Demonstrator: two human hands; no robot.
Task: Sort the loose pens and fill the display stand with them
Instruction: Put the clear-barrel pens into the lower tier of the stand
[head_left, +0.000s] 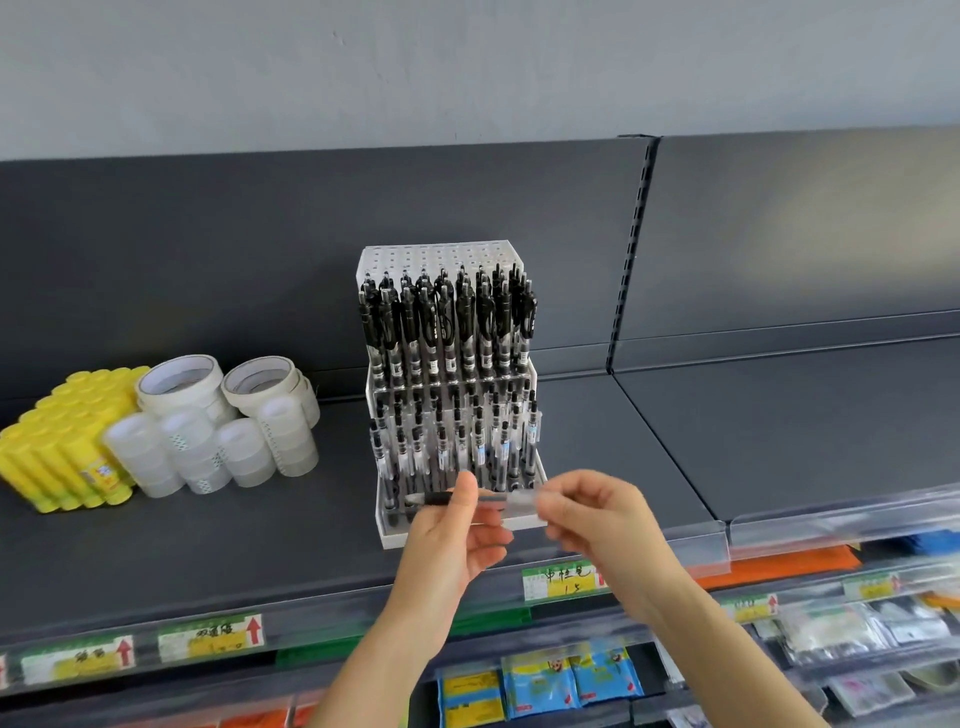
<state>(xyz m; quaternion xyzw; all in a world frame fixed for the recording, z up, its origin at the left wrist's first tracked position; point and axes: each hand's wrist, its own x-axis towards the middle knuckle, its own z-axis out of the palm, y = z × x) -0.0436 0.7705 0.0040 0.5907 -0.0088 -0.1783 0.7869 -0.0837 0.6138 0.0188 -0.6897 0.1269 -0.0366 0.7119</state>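
A clear acrylic display stand (385, 525) sits on the dark shelf, its tiers packed with several black pens (447, 322) standing upright. In front of its lowest tier I hold one black-and-clear pen (493, 499) level, sideways. My left hand (457, 540) pinches the pen near its dark grip end with thumb and fingers. My right hand (597, 514) pinches the clear end of the same pen. Both hands hover just before the stand's front edge.
Left of the stand lie several tape rolls (218, 426) and a stack of yellow glue sticks (67, 441). The shelf (779, 415) has a clear front lip with price labels (563, 579). Packaged goods hang on the lower shelf (540, 680).
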